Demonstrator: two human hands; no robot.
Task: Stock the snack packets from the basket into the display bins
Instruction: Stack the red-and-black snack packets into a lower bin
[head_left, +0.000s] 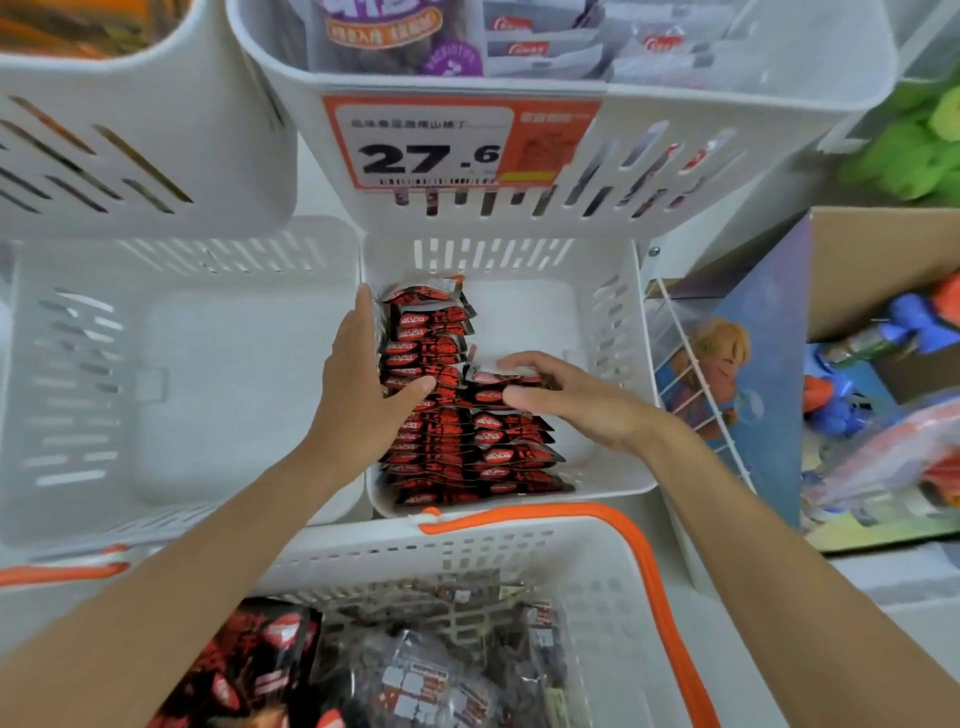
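Your right hand (576, 402) curls its fingers over the tops of a few red and black snack packets (488, 396). Its thumb presses them from the near side, so it pinches them. Your left hand (358, 384) is flat. Its straight fingers press the 9 o'clock side of the long row (426, 338), and its thumb lies across the tops. It holds nothing.

The packets stand on edge in two rows that touch side by side. The long row runs from 12 o'clock to 6 o'clock. The short row (514, 452) sits on its 3 o'clock side and fills only the near part. The packets are packed too tight to count one by one.

Both rows are in one white display bin (615, 332) in the middle. A second bin (156, 395) is just beside it at 9 o'clock. A third bin (130, 104) is at 11 o'clock. A fourth bin (701, 119) is at 12 o'clock and has one price tag (431, 145) that reads 27.6.

At 6 o'clock is one white basket (395, 556) with one orange handle (644, 561). A pile of packets (249, 670) lies in it. At 3 o'clock stands one cardboard box (883, 260).
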